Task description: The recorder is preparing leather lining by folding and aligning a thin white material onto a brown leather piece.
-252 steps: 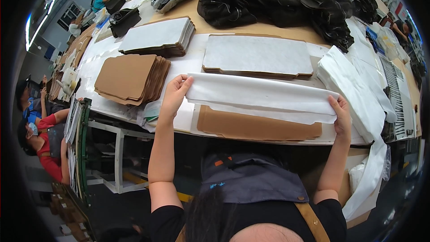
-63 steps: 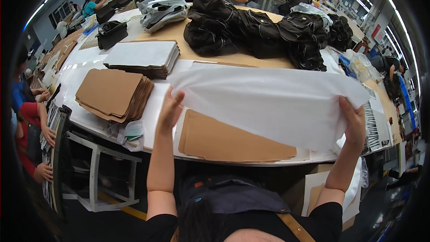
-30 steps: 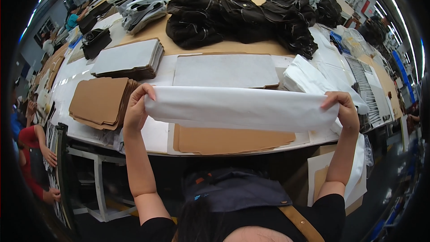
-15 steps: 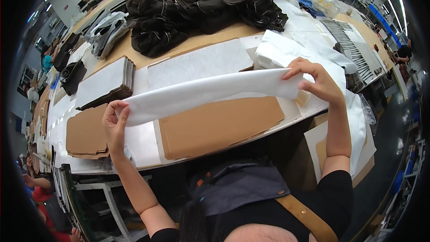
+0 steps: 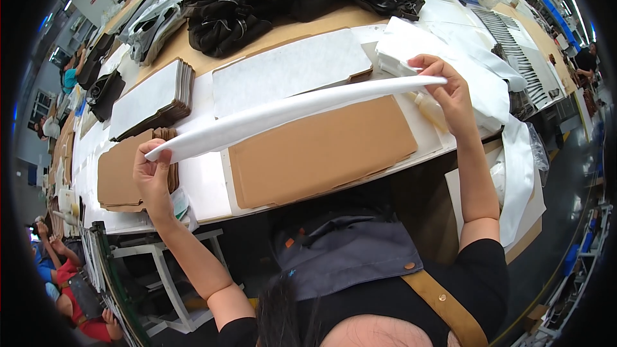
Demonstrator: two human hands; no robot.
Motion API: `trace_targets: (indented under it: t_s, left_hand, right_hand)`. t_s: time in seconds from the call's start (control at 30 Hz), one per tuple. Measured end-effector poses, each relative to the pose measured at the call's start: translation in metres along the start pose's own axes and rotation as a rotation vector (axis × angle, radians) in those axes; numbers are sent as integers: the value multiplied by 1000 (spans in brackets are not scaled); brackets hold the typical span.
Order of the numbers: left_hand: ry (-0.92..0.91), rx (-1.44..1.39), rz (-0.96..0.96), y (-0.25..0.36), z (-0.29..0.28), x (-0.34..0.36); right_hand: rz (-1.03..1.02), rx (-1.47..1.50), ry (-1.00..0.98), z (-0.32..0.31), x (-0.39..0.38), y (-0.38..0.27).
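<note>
White strip [image 5: 289, 108]: stretched between two hands, lifted off the table [image 5: 209, 186]; from where I stand it crosses over the brown panels' far edge, and I can't tell cloth from paper.
Left grip [image 5: 153, 177]: thumb and fingers pinched on one end, probably to keep the length from drooping.
Right grip [image 5: 450, 99]: pinched on the opposite end, higher in view; holding both tips likely keeps it taut, though it bows slightly.
Brown panels [image 5: 321, 154]: flat by the near edge, seemingly for easy reach.
White-faced panels [image 5: 292, 67]: lying just beyond them, long sides roughly matching.
White pile [image 5: 411, 38]: near the right grip, presumably handy there.
Dark bundles [image 5: 222, 16]: heaped at the back, apparently out of the way.
</note>
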State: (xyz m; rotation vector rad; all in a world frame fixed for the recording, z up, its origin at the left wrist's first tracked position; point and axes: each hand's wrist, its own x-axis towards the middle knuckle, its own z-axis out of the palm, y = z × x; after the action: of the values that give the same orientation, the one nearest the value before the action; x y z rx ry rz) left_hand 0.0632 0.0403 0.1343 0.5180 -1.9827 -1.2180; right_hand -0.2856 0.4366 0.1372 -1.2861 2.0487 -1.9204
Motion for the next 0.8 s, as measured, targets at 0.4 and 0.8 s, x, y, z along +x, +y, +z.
trace_targets:
  t_s: [0.4,0.8]
  left_hand:
    - [91,-146,-251,-27,39,-17]
    - [-188,-145,-484,-71,36,-45]
  right_hand:
    - [389,116,2,4,-19,36]
    - [562,113,-76,-8,-40,64]
